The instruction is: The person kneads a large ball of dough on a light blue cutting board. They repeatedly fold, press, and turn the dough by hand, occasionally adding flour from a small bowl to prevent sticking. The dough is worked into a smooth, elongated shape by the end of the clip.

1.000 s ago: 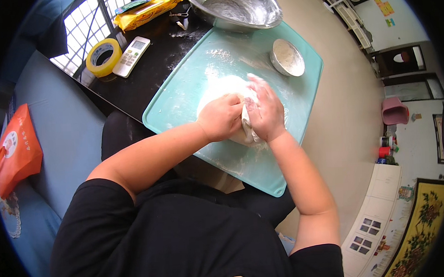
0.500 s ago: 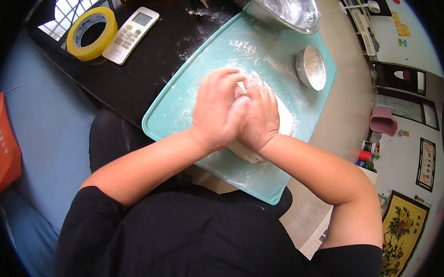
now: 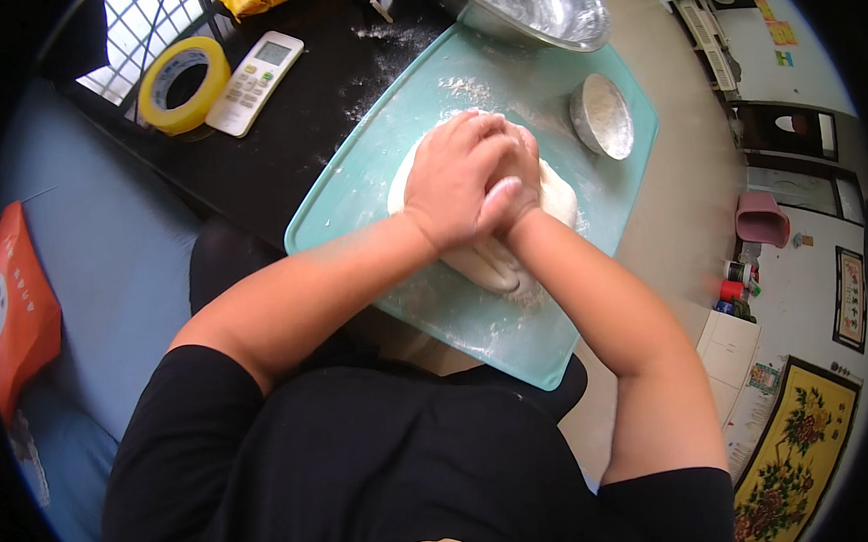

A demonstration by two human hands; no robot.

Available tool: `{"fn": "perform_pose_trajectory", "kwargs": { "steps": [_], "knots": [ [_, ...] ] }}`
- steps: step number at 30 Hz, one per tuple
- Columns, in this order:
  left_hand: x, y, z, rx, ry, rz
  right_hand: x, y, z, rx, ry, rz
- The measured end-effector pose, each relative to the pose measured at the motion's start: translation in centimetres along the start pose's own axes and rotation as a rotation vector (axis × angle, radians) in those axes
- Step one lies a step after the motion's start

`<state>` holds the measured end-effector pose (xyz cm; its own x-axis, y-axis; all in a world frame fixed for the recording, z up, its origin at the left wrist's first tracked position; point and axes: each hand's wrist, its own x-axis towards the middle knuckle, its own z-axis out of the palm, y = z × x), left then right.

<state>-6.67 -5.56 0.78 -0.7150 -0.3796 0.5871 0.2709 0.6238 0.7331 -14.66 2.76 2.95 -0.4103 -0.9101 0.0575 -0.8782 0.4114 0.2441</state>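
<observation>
Dough (image 3: pixel 485 267) beneath right hand (image 3: pixel 521 159), left hand (image 3: pixel 456 180) atop.

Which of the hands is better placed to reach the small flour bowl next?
Probably the right hand: it is nearer the small metal bowl, though the left hand lies over it.

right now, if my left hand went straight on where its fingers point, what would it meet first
The left hand would likely meet the right hand, which it overlaps; the exact depth is unclear.
</observation>
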Motion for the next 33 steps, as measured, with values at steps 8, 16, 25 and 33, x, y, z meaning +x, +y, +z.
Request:
{"fn": "perform_pose_trajectory", "kwargs": {
  "steps": [8, 16, 25, 33],
  "knots": [
    [-4.3, -1.4, -2.3, 0.077, 0.086, -0.366, -1.7, 2.6, -0.7, 0.818, -0.021, 0.084],
    [-4.4, 4.3, 1.0, 0.147, -0.037, -0.849, -12.8, 2.0, 2.5, 1.281, 0.376, 0.746],
    [4.8, 2.2, 5.2, 0.153, -0.508, -0.582, -18.7, -4.9, -0.7, 1.601, 0.407, 1.162],
    [6.3, 6.9, 5.2, 0.420, -0.596, -0.368, -13.8, 5.3, 3.8, 1.312, 0.678, 0.993]
  ]
}}
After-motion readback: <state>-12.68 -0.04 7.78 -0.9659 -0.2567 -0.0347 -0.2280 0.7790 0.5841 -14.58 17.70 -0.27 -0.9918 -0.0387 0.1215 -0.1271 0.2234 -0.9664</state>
